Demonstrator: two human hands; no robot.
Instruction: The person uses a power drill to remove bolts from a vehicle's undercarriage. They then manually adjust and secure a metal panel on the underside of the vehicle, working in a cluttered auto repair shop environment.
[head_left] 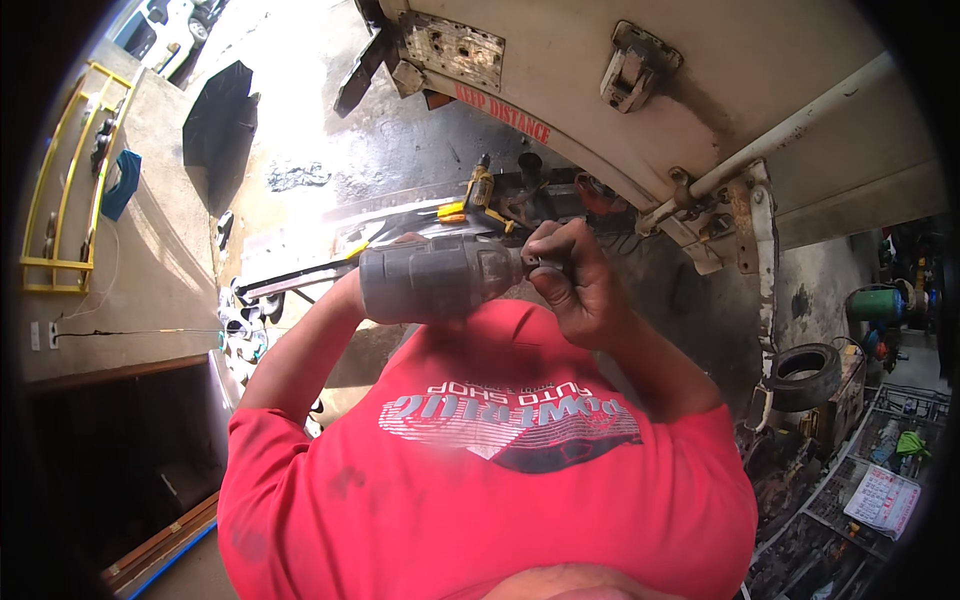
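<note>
Workshop, concrete floor [385,135], sunlit toward the far left. Item: grey power tool [425,280], lying crosswise before my chest, nose to the right. Right hand [580,280]: thumb and fingers pinching at that nose, probably to handle the tip while the body is steadied. Left hand [350,295]: mostly hidden behind the body, apparently bearing its weight; how those fingers close, I cannot tell. Nearest me: red shirt [450,520]. Just beyond the tool: yellow drill [482,187], among other tools. Far right: white panel [560,60] with a pole [770,145]. Right: tyre [812,393]; nearer, wire rack [840,455]. Far left: yellow frame [60,264]. Room to move: widest far left; tighter rightward, bounded by the panel's slanting edge.
</note>
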